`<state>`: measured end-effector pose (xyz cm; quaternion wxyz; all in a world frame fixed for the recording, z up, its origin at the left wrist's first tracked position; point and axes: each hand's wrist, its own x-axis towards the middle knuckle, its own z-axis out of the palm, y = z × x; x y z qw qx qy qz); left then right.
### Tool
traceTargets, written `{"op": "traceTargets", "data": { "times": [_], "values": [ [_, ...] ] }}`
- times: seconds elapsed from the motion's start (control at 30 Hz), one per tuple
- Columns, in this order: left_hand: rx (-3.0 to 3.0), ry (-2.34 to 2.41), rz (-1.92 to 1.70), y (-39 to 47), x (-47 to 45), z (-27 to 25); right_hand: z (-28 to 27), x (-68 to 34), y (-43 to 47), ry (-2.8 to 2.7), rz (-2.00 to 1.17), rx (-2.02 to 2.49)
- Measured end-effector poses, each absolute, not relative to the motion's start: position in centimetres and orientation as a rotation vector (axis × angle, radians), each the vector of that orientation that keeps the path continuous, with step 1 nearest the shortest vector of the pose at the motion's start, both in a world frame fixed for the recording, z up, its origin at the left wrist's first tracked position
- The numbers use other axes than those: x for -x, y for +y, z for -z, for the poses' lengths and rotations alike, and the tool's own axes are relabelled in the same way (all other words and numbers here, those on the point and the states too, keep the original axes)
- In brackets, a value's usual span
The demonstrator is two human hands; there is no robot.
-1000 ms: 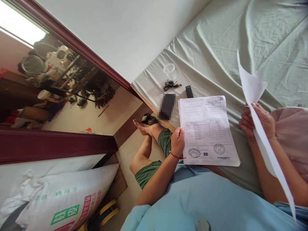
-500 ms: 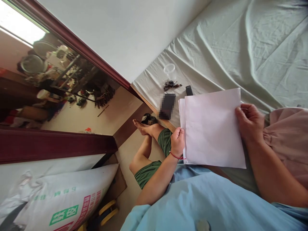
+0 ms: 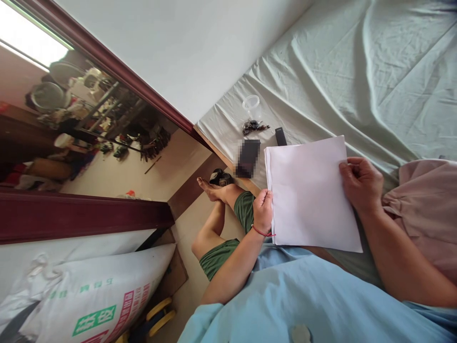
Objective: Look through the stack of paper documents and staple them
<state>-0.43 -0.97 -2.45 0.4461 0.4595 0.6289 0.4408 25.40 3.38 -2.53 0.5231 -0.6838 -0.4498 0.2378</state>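
A small stack of white paper sheets (image 3: 310,195) is held above my lap, its blank face toward me. On the left edge, my left hand (image 3: 263,209) pinches the sheets, thumb on top, with a red cord at the wrist. My right hand (image 3: 362,183) grips the upper right edge between thumb and curled fingers. Along the left side several layered edges show; the lower sheets are mostly hidden under the top one.
On the pale bedsheet (image 3: 332,90) lie a black phone-like object (image 3: 248,158), a small black box-shaped item (image 3: 280,136), keys (image 3: 254,126) and a clear plastic cup (image 3: 252,105). Pink cloth (image 3: 424,205) is at right. A printed white sack (image 3: 103,290) stands lower left, slippers (image 3: 220,177) on the floor.
My right hand has shifted left with the paper's upper right corner, and the sheets' left edges now lie closer together. My left hand has stayed nearly still.
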Motion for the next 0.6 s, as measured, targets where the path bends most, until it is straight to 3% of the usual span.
{"op": "traceTargets", "data": {
  "times": [0.6],
  "values": [
    [-1.190,1.574,-1.066,-1.2,0.3,2.1,3.8,-25.1,3.4,-1.130,-0.520,1.622]
  ]
}}
